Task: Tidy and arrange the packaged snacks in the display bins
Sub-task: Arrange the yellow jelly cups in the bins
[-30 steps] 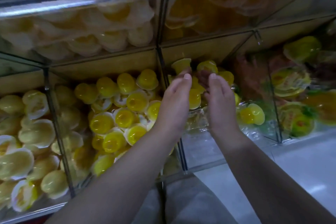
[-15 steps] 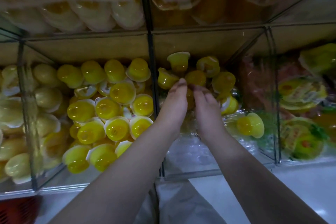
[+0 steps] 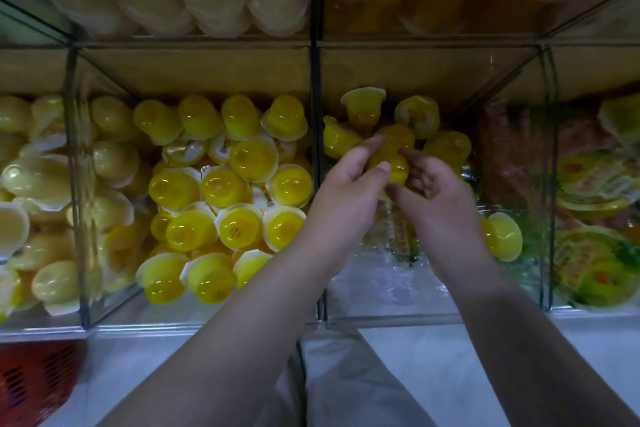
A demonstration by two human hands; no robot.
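Note:
Both my hands reach into the middle clear bin (image 3: pixel 388 317), which holds several yellow jelly cups at its back. My left hand (image 3: pixel 349 180) and my right hand (image 3: pixel 429 191) close together around one yellow jelly cup (image 3: pixel 393 166), fingers curled on either side of it. More cups lie just behind, such as one upside down (image 3: pixel 363 104) and one on its side (image 3: pixel 337 140). A single cup (image 3: pixel 502 236) sits alone to the right of my right wrist. Crinkled clear wrapping (image 3: pixel 388 274) covers the bin floor under my wrists.
The bin to the left (image 3: pixel 207 314) is packed with yellow jelly cups. Paler cups fill the far-left bin (image 3: pixel 34 184). Green and yellow labelled packs (image 3: pixel 595 253) fill the right bin. Upper bins hold more cups. A red basket (image 3: pixel 31 381) sits at bottom left.
The view has moved closer and lower onto the bins. My hands have drawn together from flat and parallel to curled around one jelly cup in the middle bin.

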